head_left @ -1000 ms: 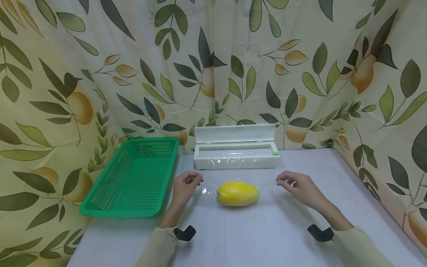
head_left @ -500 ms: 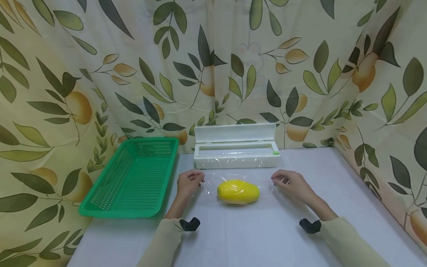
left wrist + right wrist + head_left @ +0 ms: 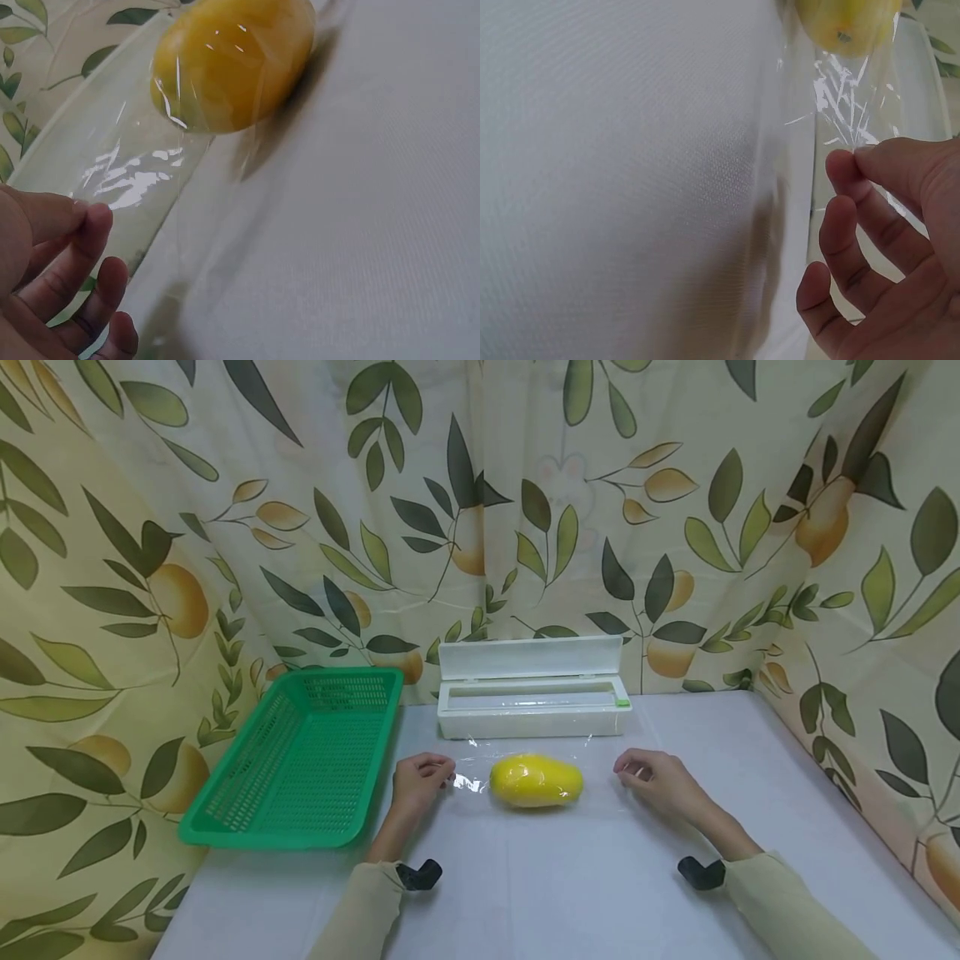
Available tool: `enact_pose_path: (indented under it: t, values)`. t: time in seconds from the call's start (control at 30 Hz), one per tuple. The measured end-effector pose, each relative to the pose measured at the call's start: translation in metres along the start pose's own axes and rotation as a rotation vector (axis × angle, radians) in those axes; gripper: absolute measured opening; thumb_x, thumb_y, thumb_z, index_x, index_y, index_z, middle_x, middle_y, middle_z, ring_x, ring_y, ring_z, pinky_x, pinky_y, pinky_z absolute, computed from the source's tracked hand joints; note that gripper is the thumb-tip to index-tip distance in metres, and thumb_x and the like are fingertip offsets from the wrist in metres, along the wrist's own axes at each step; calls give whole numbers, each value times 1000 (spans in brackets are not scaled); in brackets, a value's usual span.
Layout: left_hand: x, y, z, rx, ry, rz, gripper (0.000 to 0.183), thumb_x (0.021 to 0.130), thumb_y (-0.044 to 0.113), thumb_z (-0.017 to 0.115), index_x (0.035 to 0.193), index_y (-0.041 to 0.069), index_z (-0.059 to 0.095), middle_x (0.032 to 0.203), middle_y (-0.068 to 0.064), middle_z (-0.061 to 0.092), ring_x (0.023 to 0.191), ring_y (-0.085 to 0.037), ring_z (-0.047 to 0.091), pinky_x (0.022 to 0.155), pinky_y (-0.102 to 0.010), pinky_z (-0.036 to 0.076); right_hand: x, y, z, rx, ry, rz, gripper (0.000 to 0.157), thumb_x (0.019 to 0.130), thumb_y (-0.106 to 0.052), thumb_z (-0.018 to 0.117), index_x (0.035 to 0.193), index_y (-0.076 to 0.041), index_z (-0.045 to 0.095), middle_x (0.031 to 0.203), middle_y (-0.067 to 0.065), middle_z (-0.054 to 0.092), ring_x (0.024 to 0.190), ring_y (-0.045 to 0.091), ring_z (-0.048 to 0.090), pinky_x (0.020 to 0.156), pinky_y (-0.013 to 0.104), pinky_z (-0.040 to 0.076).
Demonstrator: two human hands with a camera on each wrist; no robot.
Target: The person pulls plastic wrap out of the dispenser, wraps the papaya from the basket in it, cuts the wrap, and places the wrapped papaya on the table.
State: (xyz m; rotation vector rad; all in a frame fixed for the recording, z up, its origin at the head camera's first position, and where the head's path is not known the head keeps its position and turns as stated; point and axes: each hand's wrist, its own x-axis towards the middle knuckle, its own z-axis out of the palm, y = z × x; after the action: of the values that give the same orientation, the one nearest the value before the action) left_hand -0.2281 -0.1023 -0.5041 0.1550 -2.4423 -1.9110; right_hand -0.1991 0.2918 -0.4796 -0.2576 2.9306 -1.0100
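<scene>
A yellow, oblong fruit (image 3: 536, 781) lies on the white cloth, with a clear sheet of plastic wrap (image 3: 471, 774) stretched over it. My left hand (image 3: 417, 782) pinches the wrap's left side between thumb and forefinger, the other fingers loosely bent, as the left wrist view shows. On the opposite side my right hand (image 3: 662, 783) pinches the wrap the same way; in the right wrist view, creases run from its fingertips towards the fruit (image 3: 847, 26). Behind the fruit stands a white wrap dispenser box (image 3: 534, 723) with its lid raised.
A green plastic basket (image 3: 270, 842) stands on the left of the cloth-covered table (image 3: 555, 885). A leaf-and-fruit patterned curtain (image 3: 525, 485) hangs behind and along both sides. A small green slider (image 3: 622, 703) sits at the dispenser's right end.
Both hands first drew inward, then moved slightly apart again, still holding the wrap. The sheet now lies closer over the fruit. Fruit and dispenser have barely shifted.
</scene>
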Motion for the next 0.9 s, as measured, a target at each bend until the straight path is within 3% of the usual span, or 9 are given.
enact_pose_path:
  t: [0.4,0.9]
  values:
    - [-1,-17,-1,8,0,21,7,93,7,76,96,1,76,78,-4,76,72,-14,70,65,-25,56,-1,5,7,-15,-12,-23,9,94,-8,71,100,-14,74,93,-1,71,77,18,54,65,28,47]
    - [-1,-23,-6,-74,-73,101,10,92,6,76,97,-3,75,81,-8,76,74,-12,70,65,-21,55,-4,8,10,2,9,-30,10,96,-8,70,104,-11,77,103,3,73,80,17,56,69,29,47]
